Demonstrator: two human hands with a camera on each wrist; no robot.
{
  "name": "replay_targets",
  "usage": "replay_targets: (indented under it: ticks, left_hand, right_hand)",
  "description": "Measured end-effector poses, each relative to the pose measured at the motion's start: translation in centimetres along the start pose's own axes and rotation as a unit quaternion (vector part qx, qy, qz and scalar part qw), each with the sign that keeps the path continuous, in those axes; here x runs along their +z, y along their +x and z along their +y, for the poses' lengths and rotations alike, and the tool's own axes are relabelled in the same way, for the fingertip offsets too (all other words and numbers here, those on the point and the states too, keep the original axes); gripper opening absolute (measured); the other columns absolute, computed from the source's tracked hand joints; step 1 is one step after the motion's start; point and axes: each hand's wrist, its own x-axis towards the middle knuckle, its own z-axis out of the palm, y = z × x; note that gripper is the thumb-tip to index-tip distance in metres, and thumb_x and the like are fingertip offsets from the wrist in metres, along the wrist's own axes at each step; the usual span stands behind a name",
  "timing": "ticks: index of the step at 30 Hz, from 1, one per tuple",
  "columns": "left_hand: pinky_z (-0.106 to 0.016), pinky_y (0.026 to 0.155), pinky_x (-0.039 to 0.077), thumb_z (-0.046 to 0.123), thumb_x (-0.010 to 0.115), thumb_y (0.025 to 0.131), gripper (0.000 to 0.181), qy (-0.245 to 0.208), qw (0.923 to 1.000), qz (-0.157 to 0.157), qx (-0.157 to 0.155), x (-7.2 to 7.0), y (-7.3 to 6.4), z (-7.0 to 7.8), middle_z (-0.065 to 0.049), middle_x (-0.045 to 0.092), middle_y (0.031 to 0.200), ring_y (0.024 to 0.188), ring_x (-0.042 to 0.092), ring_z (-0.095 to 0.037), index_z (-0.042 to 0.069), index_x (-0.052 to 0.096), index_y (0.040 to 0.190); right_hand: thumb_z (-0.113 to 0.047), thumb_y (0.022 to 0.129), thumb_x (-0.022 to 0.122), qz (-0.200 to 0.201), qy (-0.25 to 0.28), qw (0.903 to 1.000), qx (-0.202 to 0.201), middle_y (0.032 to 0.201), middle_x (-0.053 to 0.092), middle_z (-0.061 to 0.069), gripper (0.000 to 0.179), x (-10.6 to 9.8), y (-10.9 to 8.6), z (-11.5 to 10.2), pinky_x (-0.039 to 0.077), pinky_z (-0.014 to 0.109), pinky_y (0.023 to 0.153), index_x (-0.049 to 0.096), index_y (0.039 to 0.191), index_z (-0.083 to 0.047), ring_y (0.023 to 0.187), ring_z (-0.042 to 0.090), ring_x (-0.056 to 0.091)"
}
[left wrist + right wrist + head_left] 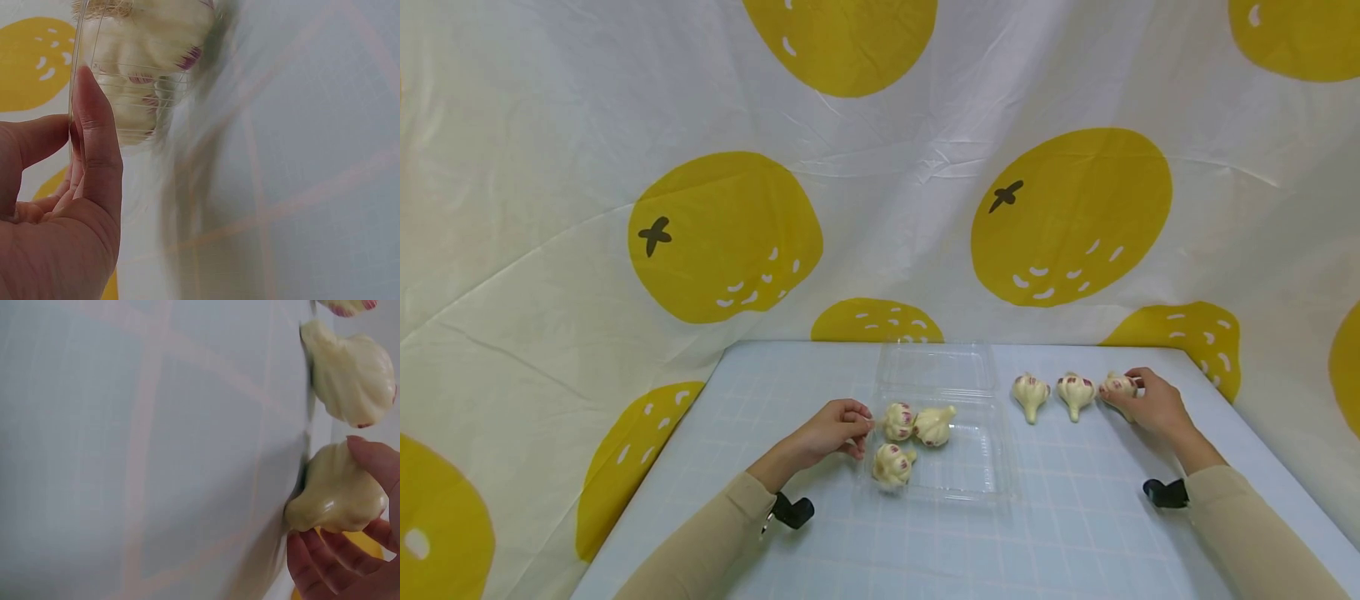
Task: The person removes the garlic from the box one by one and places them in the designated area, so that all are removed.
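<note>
My right hand [1156, 406] held the end bulb [1117, 387] of a short row, its thumb [378, 461] on one side and its fingers [306, 565] curled under the other, parted only as far as the garlic's own width. That bulb sat at the right of the row, just beside the middle bulb [1076, 393] but apart from it, with the inner bulb [1032, 395] past that, nearest the tub [973, 471]. I could not tell whether the one in my grip had left the cloth [940, 546] or rested on it. My left hand [837, 427] pinched the left edge of the tub between thumb and forefinger, closed down to the thin plastic. The lid [936, 367] lay back at the far side, and three bulbs were inside, all toward the left: a rear one [898, 422], another touching it [933, 426], and a front one [892, 464]. The right part of the tub was bare. I judged the step in hand to be the pick-up, with the grip made and the carry not yet done. To my mind the next move called for a lift high enough to pass over the other two in the row, with the left pinch steadying the light tub.
</note>
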Motion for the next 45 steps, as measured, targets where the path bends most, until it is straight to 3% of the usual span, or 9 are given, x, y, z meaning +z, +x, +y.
replay_targets:
  ticks: [8,18,30,45]
  left_hand:
    - [-0.027,0.063,0.059,0.012,0.062,0.103,0.025,-0.001,1.0,0.003,-0.002,0.1,0.0,-0.1,-0.008,0.06,0.081,0.068,0.061,-0.016,-0.005,0.052,0.118]
    - [-0.027,0.063,0.059,0.013,0.062,0.103,0.026,0.0,1.0,0.001,0.0,0.0,0.0,-0.2,-0.008,0.061,0.081,0.068,0.061,-0.016,-0.005,0.052,0.119]
    - [-0.027,0.063,0.059,0.012,0.061,0.104,0.025,0.001,1.0,-0.001,0.002,-0.1,0.0,-0.2,-0.007,0.06,0.08,0.068,0.061,-0.016,-0.005,0.052,0.119]
    - [-0.028,0.064,0.06,0.014,0.062,0.103,0.027,0.002,1.0,-0.004,0.002,-0.2,0.1,-0.2,-0.007,0.06,0.079,0.068,0.061,-0.016,-0.005,0.052,0.119]
  right_hand:
    - [-0.053,0.097,0.065,0.002,0.001,1.0,0.005,0.136,0.037,0.044,0.088,0.1,-0.2,0.0,0.039,0.073,0.099,0.03,0.142,0.015,0.116,0.057,0.042]
    - [-0.061,0.095,0.064,-0.001,-0.012,0.9997,0.021,0.139,0.035,0.043,0.098,-0.6,-0.9,0.3,0.041,0.073,0.098,0.027,0.146,0.014,0.119,0.058,0.039]
    - [-0.044,0.095,0.071,0.038,-0.05,0.9968,-0.051,0.132,0.044,0.042,0.082,-2.1,-1.9,-0.3,0.056,0.06,0.082,0.037,0.14,0.015,0.107,0.056,0.055]
    - [-0.041,0.097,0.071,0.014,-0.044,0.9925,-0.113,0.135,0.048,0.037,0.074,-2.3,-3.4,-4.7,0.059,0.056,0.081,0.043,0.141,0.011,0.112,0.051,0.053]
